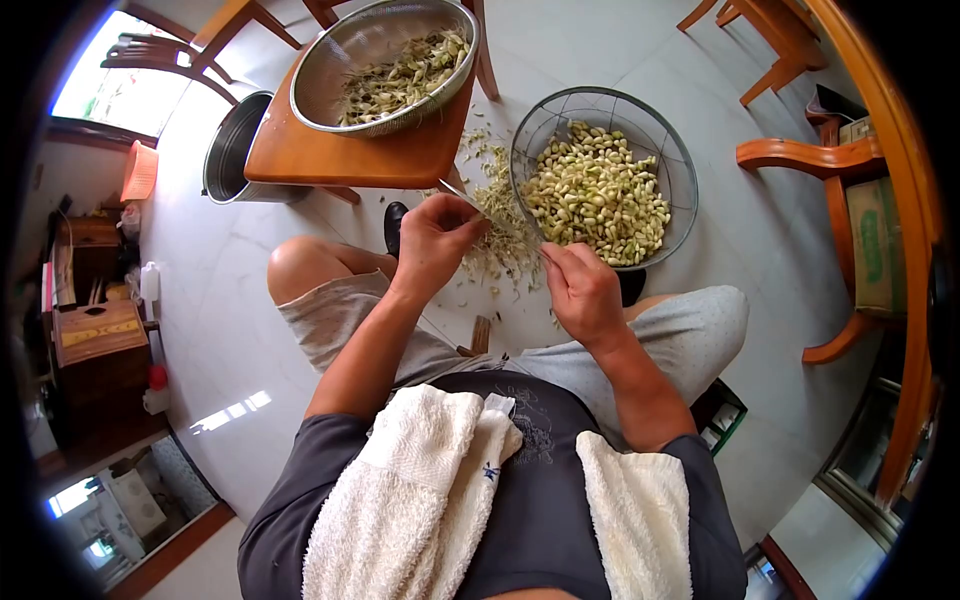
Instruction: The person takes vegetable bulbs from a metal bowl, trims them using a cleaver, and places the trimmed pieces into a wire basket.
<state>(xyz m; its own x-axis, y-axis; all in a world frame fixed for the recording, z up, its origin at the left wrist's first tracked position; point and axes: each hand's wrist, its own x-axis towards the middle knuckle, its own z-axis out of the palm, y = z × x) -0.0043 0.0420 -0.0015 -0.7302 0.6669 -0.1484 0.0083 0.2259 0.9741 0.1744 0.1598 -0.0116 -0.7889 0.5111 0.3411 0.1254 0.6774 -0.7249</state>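
Observation:
My left hand (437,245) is closed round a thin knife (508,226). A narrow pale end of it sticks out beyond the fingers, and the blade points toward my right hand (585,290). That hand is pinched at the blade's far end; whatever lies between its fingertips is too small to make out. Just past it on the floor stands a round wire-framed mesh basket (683,150), partly filled with small pale green-white bulbs (600,190). Below my hands, dry trimmings (495,250) lie scattered on the floor.
On a wooden chair (350,160) at upper left rests a metal colander (312,85) holding stalky trimmings. Beside the chair is a metal bucket (232,150). White towels (400,490) drape over my shoulders. At right stand wooden furniture legs (810,155) and a cardboard box (877,250).

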